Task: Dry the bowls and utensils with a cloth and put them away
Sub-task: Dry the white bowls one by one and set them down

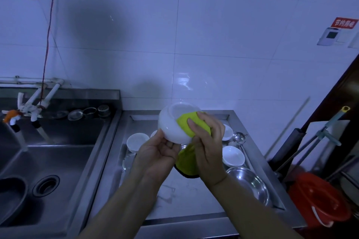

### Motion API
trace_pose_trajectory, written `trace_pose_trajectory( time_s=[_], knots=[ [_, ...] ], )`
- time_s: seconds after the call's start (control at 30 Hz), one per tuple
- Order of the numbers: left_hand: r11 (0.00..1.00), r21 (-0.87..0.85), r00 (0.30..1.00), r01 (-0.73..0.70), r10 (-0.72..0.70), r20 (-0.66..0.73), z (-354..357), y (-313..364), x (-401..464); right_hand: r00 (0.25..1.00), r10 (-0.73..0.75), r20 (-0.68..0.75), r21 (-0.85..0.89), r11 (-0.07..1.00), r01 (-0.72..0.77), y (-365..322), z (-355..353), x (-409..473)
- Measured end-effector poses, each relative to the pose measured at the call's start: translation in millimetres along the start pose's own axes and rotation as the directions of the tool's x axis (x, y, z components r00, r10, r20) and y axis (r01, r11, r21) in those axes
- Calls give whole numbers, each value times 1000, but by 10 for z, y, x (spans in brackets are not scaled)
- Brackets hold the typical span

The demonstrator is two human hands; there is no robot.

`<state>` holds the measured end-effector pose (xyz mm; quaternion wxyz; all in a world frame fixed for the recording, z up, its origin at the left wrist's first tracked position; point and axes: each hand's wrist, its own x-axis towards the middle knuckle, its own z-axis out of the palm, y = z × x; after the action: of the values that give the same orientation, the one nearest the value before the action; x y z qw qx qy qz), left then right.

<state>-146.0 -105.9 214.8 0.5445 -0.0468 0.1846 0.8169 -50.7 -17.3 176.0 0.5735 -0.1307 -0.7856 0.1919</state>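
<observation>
Sink (pixel 58 163) of steel takes the left part of the view, with a dark pan (pixel 11 198) at its near-left corner and a round drain (pixel 46 185) beside the pan. White taps (pixel 33 106) come out from the wall above it, and some small metal strainers (pixel 81 113) lie on the ledge behind the basin. To the right of the sink is a shallow steel draining tray (pixel 194 198). A white bowl (pixel 137 141) stands in the far-left part of this tray.

Above the tray the left hand (pixel 158 154) holds a white bowl (pixel 172 125) in the air, with fingers curled on its lower edge; the bowl is turned so that its foot faces up and away. The right hand (pixel 208 141) presses a yellow-green cloth (pixel 189 122) on the right side of this bowl, fingers bent over the cloth and gripping it. The rest of the cloth hangs down between the two wrists.

Further right in the tray are a small white dish (pixel 228 132), a metal ladle (pixel 239 138), another white bowl (pixel 233 155) and, nearer, a steel bowl (pixel 249 184). An orange bucket (pixel 318 198) stands on the floor at the right, near mop handles (pixel 320 136) which lean on the wall.
</observation>
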Motion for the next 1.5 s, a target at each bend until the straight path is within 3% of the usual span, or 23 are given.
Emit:
trace_pose_trajectory(
  time_s=[0.17, 0.37, 0.47, 0.57, 0.67, 0.73, 0.83, 0.9, 1.0, 1.07, 1.13, 1.2, 1.3, 1.37, 1.5],
  knots=[
    [991, 136, 998, -10, 0, 70, -105, 38, 35, 939, 343, 22, 275, 901, -336, 45, -66, 78],
    [855, 480, 972, -195, 103, 212, -148, 141, 75, 854, 473, 215, 357, 776, -520, 168, -152, 279],
    [699, 648, 948, -302, 149, 280, -144, 152, 81, 871, 417, 261, 314, 816, -485, 184, -140, 383],
    [573, 745, 937, -343, 152, 315, -166, 121, 125, 929, 246, 278, 209, 928, -308, 186, -85, 441],
    [505, 797, 942, -331, 134, 307, -194, 61, 223, 930, 121, 346, -8, 992, -126, 257, -21, 415],
    [482, 811, 942, -333, 131, 308, -209, 8, 315, 917, 138, 373, -58, 990, -125, 354, -51, 409],
    [473, 819, 945, -324, 119, 305, -255, -102, 514, 891, 221, 397, -12, 972, -235, 610, -162, 373],
    [499, 809, 948, -310, 99, 302, -294, -209, 666, 861, 355, 364, 41, 917, -396, 817, -284, 317],
    [530, 798, 954, -286, 79, 289, -333, -357, 909, 738, 600, 309, 17, 772, -635, 1181, -526, 170],
    [476, 834, 959, -279, 90, 269, -371, -438, 1077, 695, 679, 238, 5, 714, -700, 1400, -725, 31],
    [311, 914, 965, -260, 111, 237, -470, -532, 1222, 648, 745, 159, 71, 646, -760, 1562, -922, -94],
    [33, 969, 964, -244, 120, 238, -646, -659, 1363, 610, 786, 103, 120, 599, -792, 1727, -1114, -209],
    [-383, 910, 973, -161, 90, 211, -981, -868, 1576, 540, 840, 51, 82, 535, -841, 1952, -1311, -336],
    [-526, 842, 978, -117, 87, 190, -1178, -1005, 1687, 499, 866, 41, 60, 497, -866, 2096, -1399, -413],
    [-708, 694, 977, -133, 22, 210, -1471, -1305, 1880, 452, 890, 58, -23, 453, -891, 2326, -1455, -524]
  ],
)
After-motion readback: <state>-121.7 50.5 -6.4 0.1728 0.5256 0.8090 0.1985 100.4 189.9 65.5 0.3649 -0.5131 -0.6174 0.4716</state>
